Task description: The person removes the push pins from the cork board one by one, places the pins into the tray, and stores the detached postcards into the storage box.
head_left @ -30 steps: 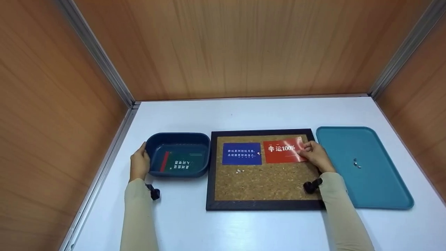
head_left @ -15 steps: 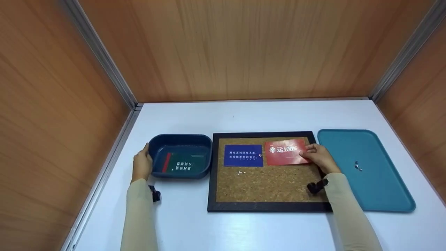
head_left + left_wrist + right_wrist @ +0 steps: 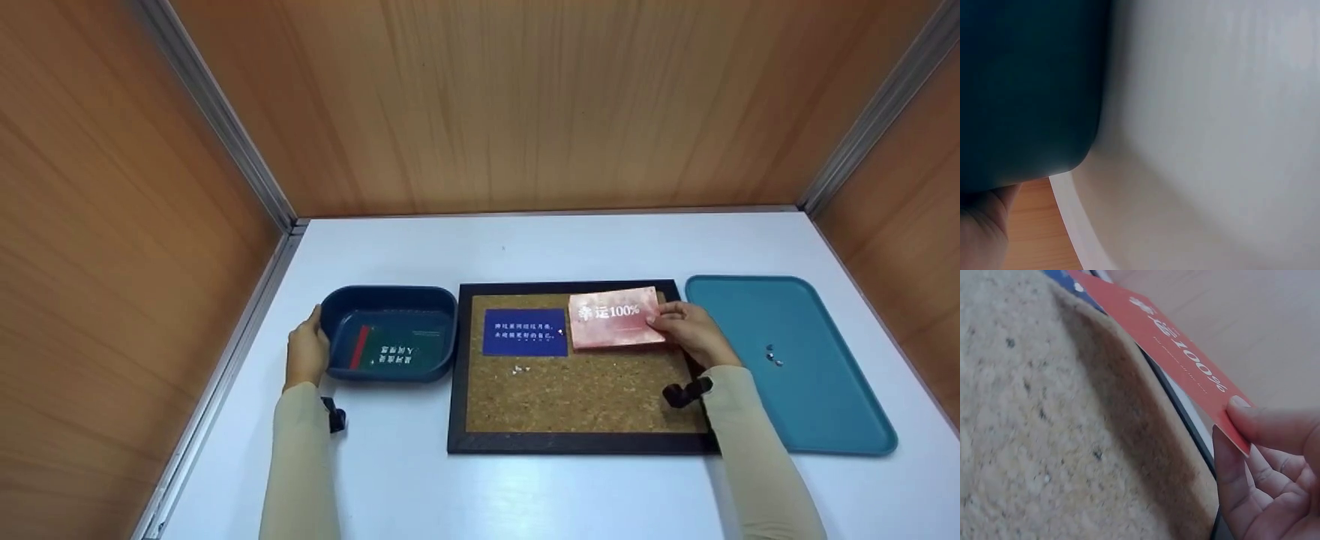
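Observation:
My right hand [image 3: 694, 334] pinches the right end of a red card [image 3: 611, 321] with white lettering, thumb on top and fingers beneath. In the right wrist view the red card [image 3: 1168, 349] slants above the cork, its held end raised. Beside it on the corkboard [image 3: 555, 401] lies a blue card [image 3: 523, 334] with a pin near its right edge. My left hand [image 3: 306, 352] rests against the outer left wall of a dark blue bin [image 3: 390, 298], its fingers partly hidden. A dark green card [image 3: 405, 346] with a red stripe lies inside the bin.
Right of the black-framed board, a teal tray [image 3: 802, 405] carries several small shiny pins [image 3: 772, 356]. More small pale bits [image 3: 520, 370] lie on the cork below the blue card. Wooden panels [image 3: 480, 105] wall in the white table [image 3: 390, 247].
The red card's right end has risen slightly, and its face catches more glare. My right hand has shifted a little right with it. The left hand stays by the bin.

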`<act>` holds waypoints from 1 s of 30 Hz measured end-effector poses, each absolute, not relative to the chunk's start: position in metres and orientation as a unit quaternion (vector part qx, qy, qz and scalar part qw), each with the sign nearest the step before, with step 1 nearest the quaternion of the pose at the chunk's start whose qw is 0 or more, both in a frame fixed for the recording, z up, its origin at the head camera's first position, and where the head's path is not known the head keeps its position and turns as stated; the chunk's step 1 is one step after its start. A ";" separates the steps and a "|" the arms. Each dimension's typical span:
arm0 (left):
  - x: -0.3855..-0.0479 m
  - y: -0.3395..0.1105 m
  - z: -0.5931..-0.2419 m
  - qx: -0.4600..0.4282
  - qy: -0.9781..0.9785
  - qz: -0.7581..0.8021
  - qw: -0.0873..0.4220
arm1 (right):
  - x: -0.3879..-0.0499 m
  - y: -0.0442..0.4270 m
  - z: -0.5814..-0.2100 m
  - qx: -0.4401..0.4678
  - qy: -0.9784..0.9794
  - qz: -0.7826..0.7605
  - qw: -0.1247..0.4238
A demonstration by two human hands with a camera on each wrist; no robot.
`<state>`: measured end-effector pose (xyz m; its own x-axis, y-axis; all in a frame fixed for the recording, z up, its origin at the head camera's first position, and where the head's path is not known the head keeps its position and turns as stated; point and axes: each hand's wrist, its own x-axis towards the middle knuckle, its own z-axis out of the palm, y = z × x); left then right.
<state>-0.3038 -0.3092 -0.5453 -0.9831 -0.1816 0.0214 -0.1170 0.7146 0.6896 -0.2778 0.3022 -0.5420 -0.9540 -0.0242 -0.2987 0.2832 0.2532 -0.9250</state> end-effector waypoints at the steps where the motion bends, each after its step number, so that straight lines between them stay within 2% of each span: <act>1: -0.304 -0.309 -0.545 0.082 -0.925 -0.369 0.043 | -0.278 0.302 -0.541 0.082 0.783 -0.603 0.128; 30: -0.306 -0.309 -0.545 0.087 -0.923 -0.374 0.032 | -0.303 0.241 -0.500 0.056 0.780 -0.609 0.136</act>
